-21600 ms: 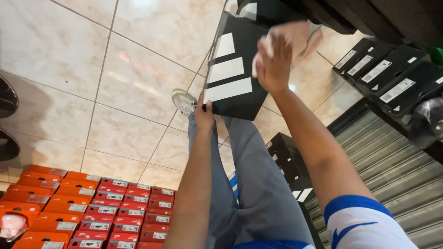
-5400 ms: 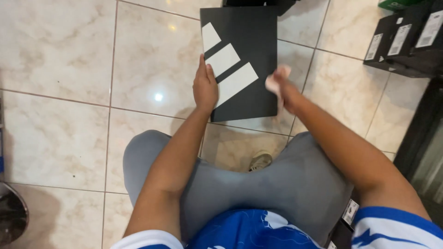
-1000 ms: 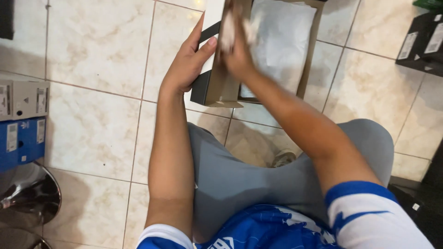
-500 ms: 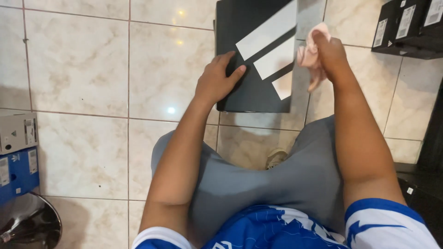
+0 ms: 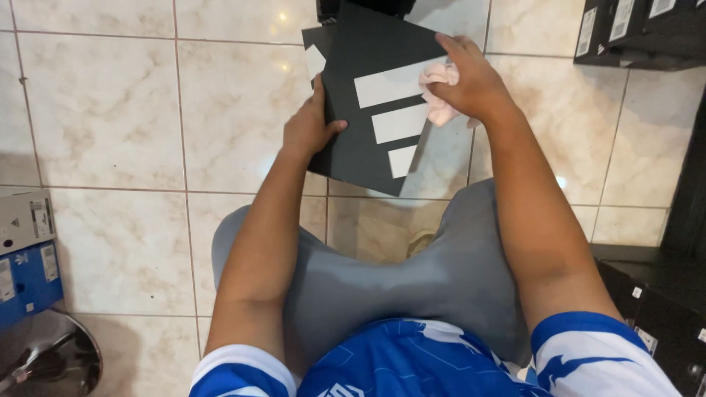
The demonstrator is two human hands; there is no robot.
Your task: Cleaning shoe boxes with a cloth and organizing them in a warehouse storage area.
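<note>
I hold a black shoe box (image 5: 368, 55) with three white stripes on its lid out over the tiled floor, above my knees. My left hand (image 5: 307, 126) grips the box's left edge, thumb on the lid. On the box's right side my right hand (image 5: 469, 81) presses a crumpled pink cloth (image 5: 438, 92) against the lid. The box is tilted, with one corner pointing down toward me.
Black shoe boxes with white labels (image 5: 640, 33) are stacked at the upper right, and more black boxes (image 5: 654, 309) stand at the lower right. A blue box and a grey box (image 5: 26, 250) sit at the left edge above a round metal base (image 5: 48, 360). My grey-trousered knees (image 5: 397, 272) fill the middle.
One second ago the box was open, showing its inside. Now the striped lid faces me, and my right hand with the pink cloth has shifted left and down across it.
</note>
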